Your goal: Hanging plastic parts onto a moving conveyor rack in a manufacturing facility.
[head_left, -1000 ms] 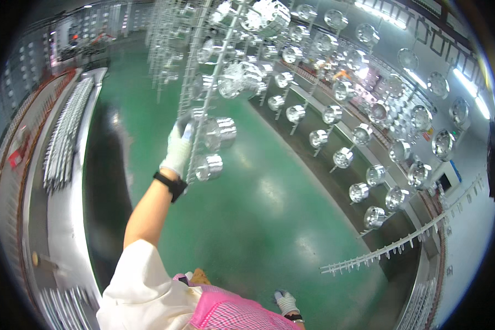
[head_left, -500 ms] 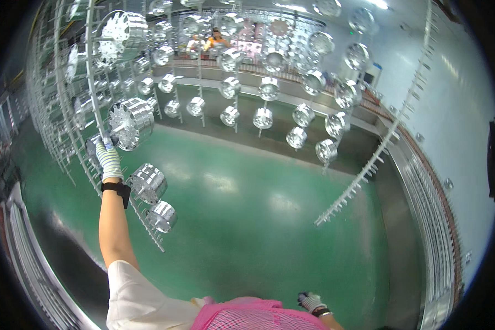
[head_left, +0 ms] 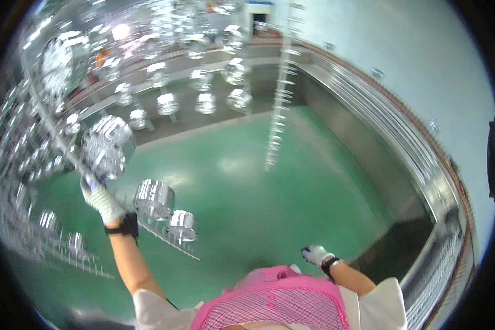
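My left hand (head_left: 100, 199), in a striped white glove with a dark strap at the wrist, is closed round the long metal pole of a hanging rack (head_left: 52, 126). Shiny silver drums with holed end faces are mounted on this rack. One drum (head_left: 109, 144) sits just above the hand. Below it and to the right hang another drum (head_left: 155, 199) and a smaller one (head_left: 182, 225), near the pole's pegged lower end. My right hand (head_left: 317, 254), also gloved, hovers low over the floor with its fingers curled, and nothing shows in it.
More hanging racks with silver drums (head_left: 167, 104) fill the left and far side. A bare pegged pole (head_left: 280, 99) hangs ahead. Metal ledges (head_left: 390, 99) run along the right wall, around the green floor (head_left: 242, 203). A pink checked apron (head_left: 275, 308) covers my front.
The whole view has swung to the right, so the racks appear further left. My left hand keeps its hold on the pole, which now leans more. My right hand has risen further into view.
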Motion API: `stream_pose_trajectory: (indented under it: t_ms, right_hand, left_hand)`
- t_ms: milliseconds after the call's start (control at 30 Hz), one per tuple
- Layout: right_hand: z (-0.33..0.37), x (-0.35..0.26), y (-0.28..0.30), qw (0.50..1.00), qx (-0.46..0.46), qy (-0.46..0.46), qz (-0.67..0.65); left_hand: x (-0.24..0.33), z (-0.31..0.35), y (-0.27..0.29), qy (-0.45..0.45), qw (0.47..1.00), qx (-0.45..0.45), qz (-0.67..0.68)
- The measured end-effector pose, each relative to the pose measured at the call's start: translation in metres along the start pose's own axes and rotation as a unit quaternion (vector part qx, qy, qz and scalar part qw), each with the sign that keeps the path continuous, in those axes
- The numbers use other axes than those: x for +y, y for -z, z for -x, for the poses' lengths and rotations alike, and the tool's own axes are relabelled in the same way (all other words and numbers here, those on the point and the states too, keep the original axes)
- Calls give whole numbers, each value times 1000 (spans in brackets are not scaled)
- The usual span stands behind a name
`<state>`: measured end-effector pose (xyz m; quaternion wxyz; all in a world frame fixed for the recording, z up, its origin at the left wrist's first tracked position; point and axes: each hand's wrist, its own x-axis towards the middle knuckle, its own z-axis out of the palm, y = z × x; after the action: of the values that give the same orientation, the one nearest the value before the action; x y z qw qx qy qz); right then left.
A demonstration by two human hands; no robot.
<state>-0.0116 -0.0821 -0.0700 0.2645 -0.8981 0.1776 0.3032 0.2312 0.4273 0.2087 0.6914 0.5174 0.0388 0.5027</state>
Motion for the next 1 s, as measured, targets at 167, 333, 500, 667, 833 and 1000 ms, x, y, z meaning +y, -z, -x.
stream_pose_trajectory:
  t_ms: [167, 333, 500, 667, 833, 1000]
  right_hand:
    - [9, 70, 17, 998, 54, -20, -41]
    - [16, 168, 34, 992, 48, -88, -81]
    - [-1, 295, 68, 981, 78, -91, -150]
    - [27, 389, 142, 968, 133, -173, -121]
    - [27, 467, 182, 908, 237, -263, -226]
    - [7, 512, 223, 900, 217, -200, -320]
  left_hand:
    - [-9, 160, -55, 67, 997, -25, -38]
    - [-8, 290, -117, 109, 988, -105, 25]
    - [10, 442, -219, 138, 972, -177, 69]
    - [34, 551, -327, 193, 937, -256, 136]
    - [40, 638, -443, 289, 877, -294, 248]
    - [63, 722, -553, 343, 759, -353, 427]
